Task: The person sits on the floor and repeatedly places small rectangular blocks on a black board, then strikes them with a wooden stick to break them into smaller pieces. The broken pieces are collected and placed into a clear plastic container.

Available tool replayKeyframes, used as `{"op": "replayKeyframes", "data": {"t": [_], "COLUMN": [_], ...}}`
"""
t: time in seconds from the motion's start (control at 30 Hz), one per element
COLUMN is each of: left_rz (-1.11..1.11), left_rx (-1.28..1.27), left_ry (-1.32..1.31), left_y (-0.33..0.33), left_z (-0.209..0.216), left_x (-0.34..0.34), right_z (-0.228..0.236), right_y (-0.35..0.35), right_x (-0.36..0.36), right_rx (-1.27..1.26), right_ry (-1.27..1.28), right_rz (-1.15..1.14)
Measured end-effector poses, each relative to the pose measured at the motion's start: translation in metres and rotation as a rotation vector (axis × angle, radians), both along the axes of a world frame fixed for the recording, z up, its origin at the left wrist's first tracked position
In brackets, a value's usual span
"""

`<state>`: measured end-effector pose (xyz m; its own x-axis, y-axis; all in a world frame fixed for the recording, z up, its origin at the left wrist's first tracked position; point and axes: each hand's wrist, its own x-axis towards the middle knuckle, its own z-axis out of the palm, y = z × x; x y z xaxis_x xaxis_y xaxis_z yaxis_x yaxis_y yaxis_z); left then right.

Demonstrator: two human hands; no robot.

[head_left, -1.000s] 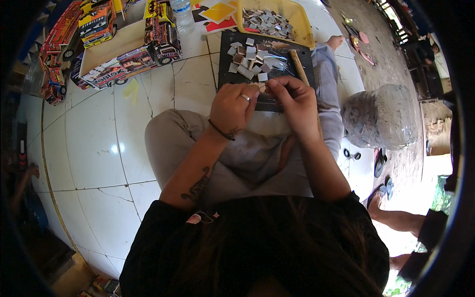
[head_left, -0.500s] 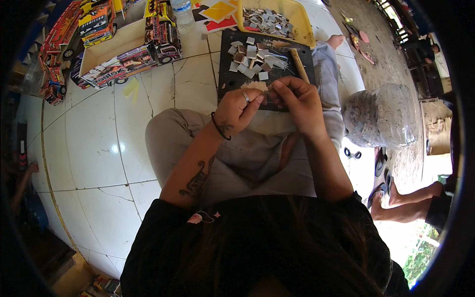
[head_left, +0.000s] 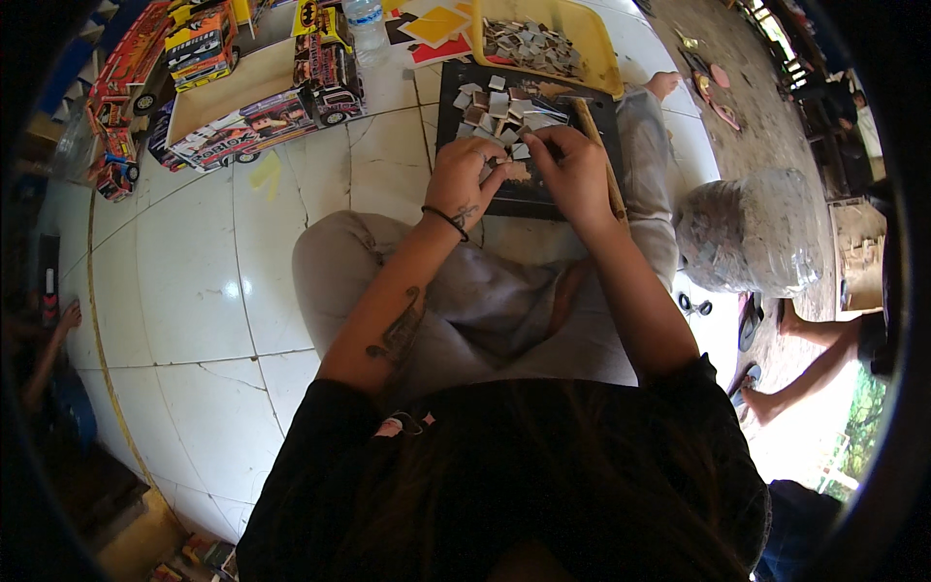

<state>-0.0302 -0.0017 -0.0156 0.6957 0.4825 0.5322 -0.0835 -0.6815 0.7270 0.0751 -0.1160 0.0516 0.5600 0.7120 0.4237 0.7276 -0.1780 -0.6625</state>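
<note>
Over the near part of a dark square board [head_left: 529,207], both my hands are close together with fingers bent inward. My left hand [head_left: 464,182] has thumb and forefinger pinched beside the small square pieces; what lies between them is too small to make out. Just to its right, my right hand [head_left: 574,177] is also pinched, its fingertips low over the pile, their contents hidden. Small grey and brown square pieces [head_left: 498,102] lie loosely heaped on the board. Thin pale rods [head_left: 550,113] rest beside the heap. A wooden handle [head_left: 599,150] lies along the board's right side.
Beyond the board stands a yellow tray [head_left: 613,58] of similar squares. Toy trucks [head_left: 247,126] and a water bottle [head_left: 365,21] are at far left, by coloured sheets [head_left: 433,27]. A plastic-wrapped bundle [head_left: 752,231] sits right; another person's legs [head_left: 805,373] are behind it.
My hands have moved forward toward the heap of squares and their fingertips have come slightly apart. At the right, the other person's legs have shifted.
</note>
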Motion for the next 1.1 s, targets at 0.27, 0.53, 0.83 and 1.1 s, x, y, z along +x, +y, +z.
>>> {"op": "replayKeyframes", "data": {"t": [0.27,0.53,0.83,1.1], "left_rz": [0.106,0.079,0.043,0.058], "left_rx": [0.202,-0.033,0.085,0.154], "left_ry": [0.001,0.000,-0.139,-0.115], "left_y": [0.003,0.003,0.002,0.003], "left_z": [-0.007,-0.009,-0.015,-0.018], "left_x": [0.000,0.005,0.004,0.004], "right_z": [-0.013,-0.005,-0.043,0.032], "right_y": [0.013,-0.032,-0.138,-0.178], "right_x": [0.009,0.011,0.009,-0.043], "right_rx": [-0.038,-0.172,-0.576,-0.516], "right_ry": [-0.279,-0.454,-0.226,0.359], "right_rz": [0.166,-0.142,-0.457,-0.114]}}
